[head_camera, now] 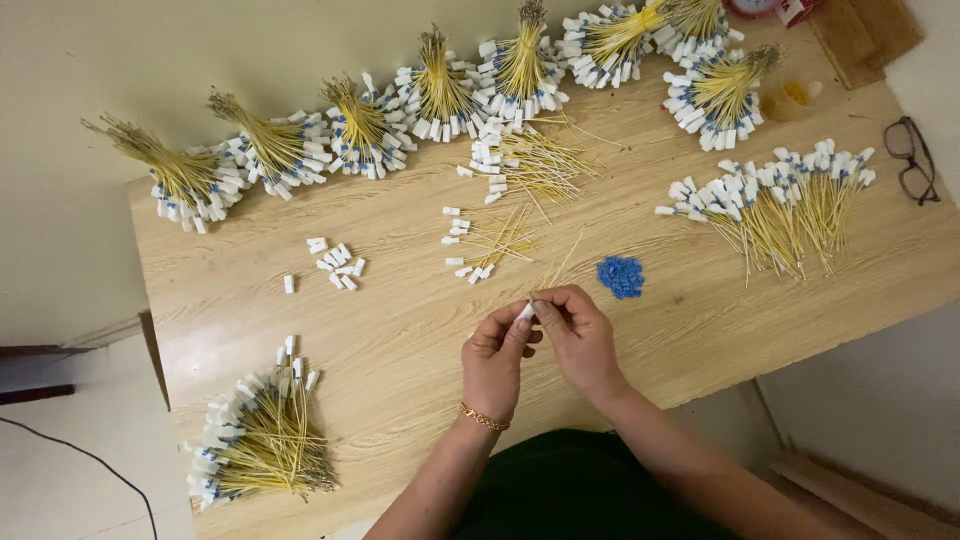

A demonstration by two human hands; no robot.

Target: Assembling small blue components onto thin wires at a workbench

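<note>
Left hand [495, 355]: fingers pinched on a small white connector [526, 312] — grip closed on it from the left; gold bracelet [485, 418] at the wrist.
Right hand [578, 335]: thumb and forefinger meet at the same white connector from the right; grip closed on it. Thin yellow wires [558, 270] rise from the connector, away from the person.
Connector position: held above the bench [400, 330], just on the person's side of the blue pile and to its left.
Blue pile [621, 276]: small heap of blue pieces on the bench, near the right hand, not touching it.
Finished pieces [490, 245]: a few yellow wires with white ends, lying loose to the left of the blue pile.
Larger loose heap [525, 160]: same kind, further from the person than the blue pile.
Loose white housings [335, 265]: scattered well to the left of the blue pile.
Tied bundles [440, 95]: row of yellow-wire bundles with white and blue ends along the far edge — well beyond the blue pile.
Fanned group [775, 205]: unbundled wires to the right of the blue pile.
Near-left group [260, 440]: another spread at the bench corner, far left of the blue pile.
Glasses [912, 158]: at the right edge of the bench.
</note>
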